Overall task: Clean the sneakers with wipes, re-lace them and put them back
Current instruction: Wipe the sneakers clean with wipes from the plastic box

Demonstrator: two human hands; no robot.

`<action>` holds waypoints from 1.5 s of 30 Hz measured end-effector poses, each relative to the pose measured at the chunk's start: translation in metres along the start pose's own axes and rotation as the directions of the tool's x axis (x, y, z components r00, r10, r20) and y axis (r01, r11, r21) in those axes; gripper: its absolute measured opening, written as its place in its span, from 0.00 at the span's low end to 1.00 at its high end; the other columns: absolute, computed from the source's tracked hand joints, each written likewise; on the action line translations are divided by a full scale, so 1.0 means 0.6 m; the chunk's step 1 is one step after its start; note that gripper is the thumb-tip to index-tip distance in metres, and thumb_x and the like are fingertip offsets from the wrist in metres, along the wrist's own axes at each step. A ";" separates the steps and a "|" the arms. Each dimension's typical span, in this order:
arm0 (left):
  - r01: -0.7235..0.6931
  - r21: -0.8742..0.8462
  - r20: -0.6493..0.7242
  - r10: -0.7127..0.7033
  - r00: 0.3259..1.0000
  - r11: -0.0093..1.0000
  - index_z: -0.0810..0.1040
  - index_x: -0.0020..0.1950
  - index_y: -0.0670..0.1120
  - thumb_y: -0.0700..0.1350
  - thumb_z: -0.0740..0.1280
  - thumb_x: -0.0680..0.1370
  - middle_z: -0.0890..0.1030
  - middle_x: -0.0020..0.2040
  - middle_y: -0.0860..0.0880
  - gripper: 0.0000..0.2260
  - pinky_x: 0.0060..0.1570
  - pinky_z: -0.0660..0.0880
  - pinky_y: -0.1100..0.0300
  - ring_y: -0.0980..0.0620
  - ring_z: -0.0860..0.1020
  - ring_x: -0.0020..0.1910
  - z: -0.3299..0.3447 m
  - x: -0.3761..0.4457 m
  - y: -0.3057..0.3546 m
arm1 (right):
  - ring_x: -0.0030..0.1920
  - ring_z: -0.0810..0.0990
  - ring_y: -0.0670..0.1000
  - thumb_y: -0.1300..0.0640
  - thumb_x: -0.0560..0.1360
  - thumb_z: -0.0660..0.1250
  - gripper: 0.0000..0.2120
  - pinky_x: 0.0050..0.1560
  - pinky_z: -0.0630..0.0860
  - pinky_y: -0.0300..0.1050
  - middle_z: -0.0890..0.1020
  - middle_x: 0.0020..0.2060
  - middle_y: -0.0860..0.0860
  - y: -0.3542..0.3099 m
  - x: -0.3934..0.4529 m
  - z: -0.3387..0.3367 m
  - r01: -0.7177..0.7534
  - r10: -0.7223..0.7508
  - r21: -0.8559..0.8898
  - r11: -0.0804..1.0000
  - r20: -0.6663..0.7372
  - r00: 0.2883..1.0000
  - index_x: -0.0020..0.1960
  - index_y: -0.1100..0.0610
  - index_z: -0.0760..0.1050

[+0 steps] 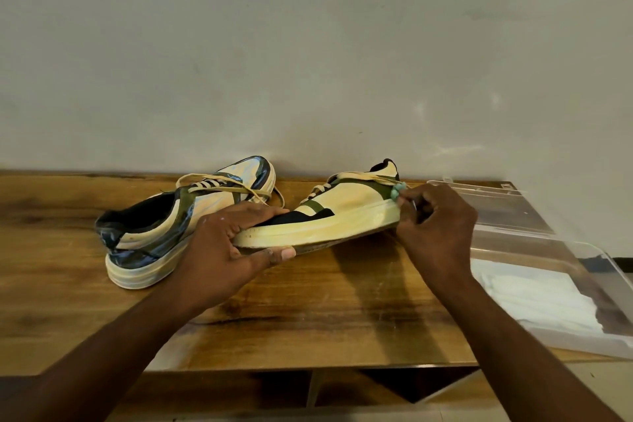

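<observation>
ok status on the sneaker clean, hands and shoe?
Left hand grips held sneaker at toe. Right hand pinches wadded green wipe against heel. Second sneaker rests on table. Nothing in the way.

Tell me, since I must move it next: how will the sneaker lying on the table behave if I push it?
The sneaker likely slides rather than rolls: its flat sole rests on the smooth table. It probably keeps its shape, since the heel collar stands up unsupported. Its loose laces look floppy and may drag or snag on the held sneaker.
</observation>
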State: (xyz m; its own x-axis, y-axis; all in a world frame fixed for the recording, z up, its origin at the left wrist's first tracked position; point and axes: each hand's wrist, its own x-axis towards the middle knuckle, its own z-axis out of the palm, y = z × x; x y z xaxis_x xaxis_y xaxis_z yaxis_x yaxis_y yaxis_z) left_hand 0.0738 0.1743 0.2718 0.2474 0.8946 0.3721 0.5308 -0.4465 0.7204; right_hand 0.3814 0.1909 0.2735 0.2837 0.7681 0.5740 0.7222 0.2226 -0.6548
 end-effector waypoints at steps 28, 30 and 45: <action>0.026 0.558 -0.052 0.003 0.999 0.830 0.76 0.73 0.53 0.71 0.66 0.73 0.82 0.65 0.52 0.35 0.59 0.76 0.47 0.47 0.79 0.63 0.095 0.064 0.097 | 0.52 0.80 0.48 0.62 0.76 0.75 0.09 0.50 0.83 0.51 0.83 0.51 0.49 -0.016 -0.049 0.020 0.071 -0.081 0.071 0.995 0.150 0.985 0.56 0.55 0.85; 0.029 0.590 -0.049 0.001 0.999 0.807 0.76 0.74 0.51 0.69 0.69 0.75 0.82 0.65 0.49 0.33 0.60 0.76 0.46 0.45 0.79 0.64 0.108 0.076 0.102 | 0.51 0.79 0.46 0.63 0.77 0.74 0.10 0.49 0.82 0.47 0.83 0.50 0.50 -0.017 -0.051 0.018 0.095 -0.103 0.057 0.994 0.164 0.981 0.57 0.55 0.85; -0.154 0.645 0.070 0.142 0.987 0.748 0.76 0.74 0.45 0.52 0.77 0.75 0.82 0.64 0.44 0.29 0.60 0.76 0.41 0.39 0.80 0.62 0.099 0.076 0.084 | 0.45 0.81 0.44 0.64 0.75 0.75 0.12 0.45 0.79 0.35 0.84 0.49 0.48 0.012 -0.033 -0.037 -0.014 0.014 0.009 1.000 0.070 0.997 0.57 0.54 0.86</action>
State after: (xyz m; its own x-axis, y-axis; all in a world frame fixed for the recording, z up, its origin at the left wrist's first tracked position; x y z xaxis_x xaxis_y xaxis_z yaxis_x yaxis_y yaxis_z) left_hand 0.1597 0.1937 0.2901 0.3765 0.8210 0.4292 0.8823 -0.4590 0.1042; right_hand 0.3952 0.1641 0.2684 0.2489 0.8111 0.5293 0.7125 0.2168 -0.6673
